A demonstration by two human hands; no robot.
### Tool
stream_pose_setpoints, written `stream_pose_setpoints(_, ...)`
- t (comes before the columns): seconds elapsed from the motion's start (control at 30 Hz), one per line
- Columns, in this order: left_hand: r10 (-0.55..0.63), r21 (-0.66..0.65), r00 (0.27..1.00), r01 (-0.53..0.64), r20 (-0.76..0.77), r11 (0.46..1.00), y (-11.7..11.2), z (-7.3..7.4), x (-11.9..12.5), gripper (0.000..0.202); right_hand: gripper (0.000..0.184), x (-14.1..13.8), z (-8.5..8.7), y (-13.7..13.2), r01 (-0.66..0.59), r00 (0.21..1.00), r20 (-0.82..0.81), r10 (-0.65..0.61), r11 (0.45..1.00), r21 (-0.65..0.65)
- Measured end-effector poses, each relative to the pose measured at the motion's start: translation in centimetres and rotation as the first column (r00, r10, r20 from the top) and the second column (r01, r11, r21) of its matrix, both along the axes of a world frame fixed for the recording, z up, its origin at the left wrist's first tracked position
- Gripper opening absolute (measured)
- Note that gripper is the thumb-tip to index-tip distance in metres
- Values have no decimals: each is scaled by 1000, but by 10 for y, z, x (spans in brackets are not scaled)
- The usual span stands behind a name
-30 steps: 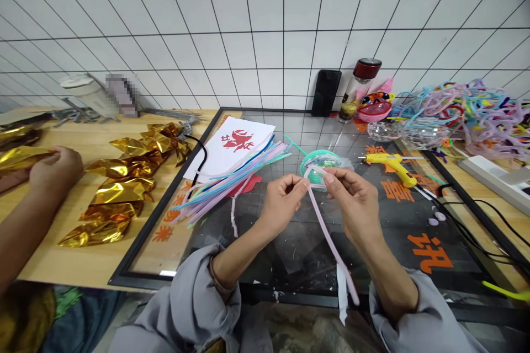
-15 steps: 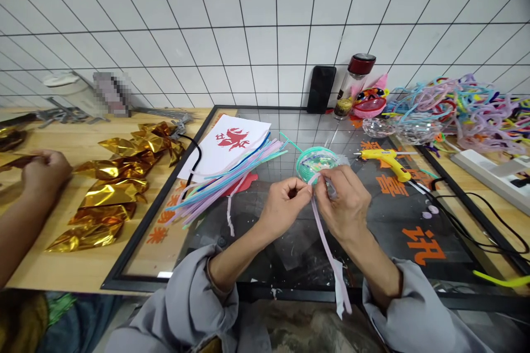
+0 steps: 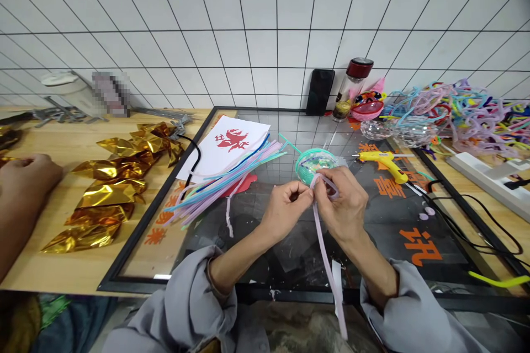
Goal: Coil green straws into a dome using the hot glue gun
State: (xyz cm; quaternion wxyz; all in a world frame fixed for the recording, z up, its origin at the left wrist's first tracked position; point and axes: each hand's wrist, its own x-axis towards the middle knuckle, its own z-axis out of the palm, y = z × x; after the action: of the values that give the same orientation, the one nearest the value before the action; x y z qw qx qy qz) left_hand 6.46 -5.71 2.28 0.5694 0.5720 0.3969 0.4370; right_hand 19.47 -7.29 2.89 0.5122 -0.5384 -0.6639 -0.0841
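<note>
Between my two hands runs a lilac pipe cleaner (image 3: 324,248), its top bent into a loop and its long end hanging past the front edge of the board. My left hand (image 3: 285,207) pinches it with thumb and forefinger. My right hand (image 3: 343,198) is closed on the looped part, fingertips close to the left ones. Just behind the hands lies a clear oval piece wrapped with green pipe cleaner (image 3: 304,168), partly hidden by my right hand. A bundle of pastel pipe cleaners (image 3: 232,179) rests to the left, by a white sheet with a red print (image 3: 211,146).
At right lie a yellow glue gun (image 3: 383,161), a black cord, a white power strip (image 3: 488,182) and a heap of pipe cleaners (image 3: 464,110). A phone (image 3: 320,92) and a glass bottle (image 3: 348,91) stand by the wall. Another person's hand (image 3: 33,182) is near gold foil (image 3: 111,193).
The loop at the top of the lilac pipe cleaner shows larger, and its loose end hangs lower. The other person's hand at left has shifted slightly left.
</note>
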Motion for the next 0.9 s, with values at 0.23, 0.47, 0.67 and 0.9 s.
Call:
stream_pose_setpoints(0.23, -51, -20, 999, 51, -20, 999, -2, -1, 1, 27, 18, 3, 1, -1, 43, 999, -33, -42, 999, 9)
stream_pose_setpoints(0.47, -77, -20, 997, 77, 9, 997, -4, 0, 2, 27, 18, 3, 4, -2, 69, 997, -47, -68, 997, 23)
stream_pose_setpoints(0.67, -58, -32, 998, 58, 9, 998, -2, 0, 2, 25, 18, 2, 5, -3, 43, 998, -53, -42, 999, 15)
stream_pose_setpoints(0.9, -72, 19, 997, 73, -36, 997, 0, 2, -2, 16, 21, -1, 7, -5, -8, 973, -229, -6, 998, -60)
